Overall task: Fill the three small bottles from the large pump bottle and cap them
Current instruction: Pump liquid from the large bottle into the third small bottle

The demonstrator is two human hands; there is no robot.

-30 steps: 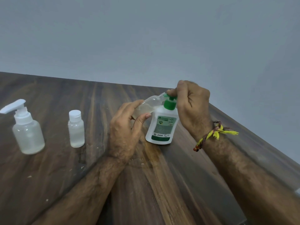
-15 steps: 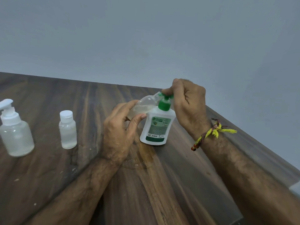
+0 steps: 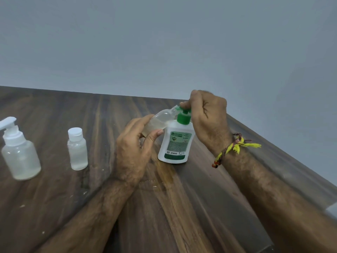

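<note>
Wooden table against grey wall, right hand curled over large pump bottle head, left hand gripping tilted small bottle at its nozzle, capped bottle and clear pump bottle standing left.

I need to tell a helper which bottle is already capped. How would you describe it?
On the wooden table, look left of the left hand. The small capped bottle stands there; unlike the clear pump bottle beside it, it has a plain white cap.

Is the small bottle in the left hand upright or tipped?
Tipped: the small bottle slants, its mouth raised toward the green pump, its base in the left hand.
</note>
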